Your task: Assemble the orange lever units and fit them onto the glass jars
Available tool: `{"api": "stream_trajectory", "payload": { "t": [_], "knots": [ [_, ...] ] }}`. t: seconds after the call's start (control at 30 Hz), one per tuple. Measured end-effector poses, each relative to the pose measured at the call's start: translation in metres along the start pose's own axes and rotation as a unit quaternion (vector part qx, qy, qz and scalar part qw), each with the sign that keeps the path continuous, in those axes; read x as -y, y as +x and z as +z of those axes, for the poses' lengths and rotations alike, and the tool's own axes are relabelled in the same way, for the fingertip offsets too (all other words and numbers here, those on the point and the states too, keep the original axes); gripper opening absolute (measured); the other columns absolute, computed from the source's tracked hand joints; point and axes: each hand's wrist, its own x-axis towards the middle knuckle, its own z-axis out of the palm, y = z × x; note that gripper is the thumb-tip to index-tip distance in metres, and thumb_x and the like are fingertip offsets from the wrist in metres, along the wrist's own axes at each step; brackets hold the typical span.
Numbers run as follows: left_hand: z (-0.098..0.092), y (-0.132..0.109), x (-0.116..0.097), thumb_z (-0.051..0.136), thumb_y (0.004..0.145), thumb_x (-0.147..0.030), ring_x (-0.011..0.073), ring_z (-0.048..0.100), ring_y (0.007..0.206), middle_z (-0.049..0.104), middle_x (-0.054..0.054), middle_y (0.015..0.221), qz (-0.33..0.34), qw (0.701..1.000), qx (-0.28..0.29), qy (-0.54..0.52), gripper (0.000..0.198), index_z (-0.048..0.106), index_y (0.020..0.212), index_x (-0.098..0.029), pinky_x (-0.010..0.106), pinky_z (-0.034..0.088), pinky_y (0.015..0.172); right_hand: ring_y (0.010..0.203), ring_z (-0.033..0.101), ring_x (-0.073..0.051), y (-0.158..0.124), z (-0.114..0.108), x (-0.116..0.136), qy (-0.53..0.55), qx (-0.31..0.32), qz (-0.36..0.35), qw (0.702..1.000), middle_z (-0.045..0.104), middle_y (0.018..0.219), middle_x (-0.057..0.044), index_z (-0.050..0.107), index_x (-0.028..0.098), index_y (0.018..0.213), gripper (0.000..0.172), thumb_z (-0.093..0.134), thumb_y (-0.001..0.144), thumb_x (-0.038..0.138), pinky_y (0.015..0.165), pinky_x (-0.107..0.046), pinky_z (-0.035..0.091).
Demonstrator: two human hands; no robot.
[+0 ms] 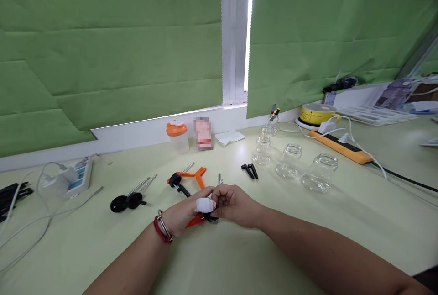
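My left hand [187, 210], with a white wrapping on its thumb, is closed on a black-and-orange plastic frame [185, 190]. A black bar and orange arms stick out beyond the fingers, and a red-orange piece [195, 221] shows under the palm. Against it, my right hand [236, 204] has its fingers curled in a pinch beside the frame's black end [211, 217]; what they hold is hidden. Just past the fingertips a small metal screw-like piece [220, 179] lies on the table. Two short black plastic pieces [249, 171] rest farther right.
Several clear glass jars [288, 162] stand at the right, near an orange power strip [342, 146] with cables. Black discs with metal rods [127, 201] lie left. An orange-lidded cup [178, 137] and white paper [230, 137] are at the back. A white power strip [80, 177] sits far left.
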Motion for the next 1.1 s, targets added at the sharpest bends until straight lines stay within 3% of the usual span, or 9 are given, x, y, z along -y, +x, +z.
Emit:
{"api": "stream_trajectory", "payload": {
  "t": [0.33, 0.63, 1.1],
  "knots": [
    [-0.0009, 0.0005, -0.0003, 0.056, 0.068, -0.034, 0.0197, 0.042, 0.09, 0.048, 0.002, 0.093, -0.011, 1.0, 0.002, 0.02, 0.027, 0.05, 0.091, -0.02, 0.032, 0.035, 0.079, 0.065, 0.056, -0.011, -0.0025, 0.0008, 0.0053, -0.016, -0.014, 0.008, 1.0, 0.062, 0.069, 0.002, 0.06, 0.014, 0.073, 0.019, 0.074, 0.061, 0.017, 0.062, -0.025, 0.045],
    [-0.0013, 0.0002, -0.0009, 0.057, 0.067, -0.034, 0.0195, 0.042, 0.089, 0.046, 0.001, 0.089, -0.013, 1.0, 0.01, 0.025, 0.028, 0.049, 0.09, -0.02, 0.033, 0.035, 0.08, 0.059, 0.049, -0.008, -0.0027, 0.0007, 0.009, -0.065, -0.029, 0.0, 0.997, 0.057, 0.064, 0.003, 0.06, 0.014, 0.069, 0.015, 0.072, 0.061, 0.013, 0.055, -0.022, 0.04],
    [-0.0017, -0.0023, -0.0026, 0.053, 0.07, -0.025, 0.02, 0.045, 0.1, 0.054, 0.004, 0.108, -0.005, 0.999, 0.035, 0.019, 0.052, 0.045, 0.122, -0.023, 0.032, 0.036, 0.083, 0.061, 0.053, -0.01, -0.0032, -0.0017, 0.0044, -0.085, -0.013, -0.018, 0.996, 0.06, 0.071, 0.0, 0.06, 0.014, 0.068, 0.017, 0.074, 0.062, 0.02, 0.057, -0.024, 0.043]
  ]
}}
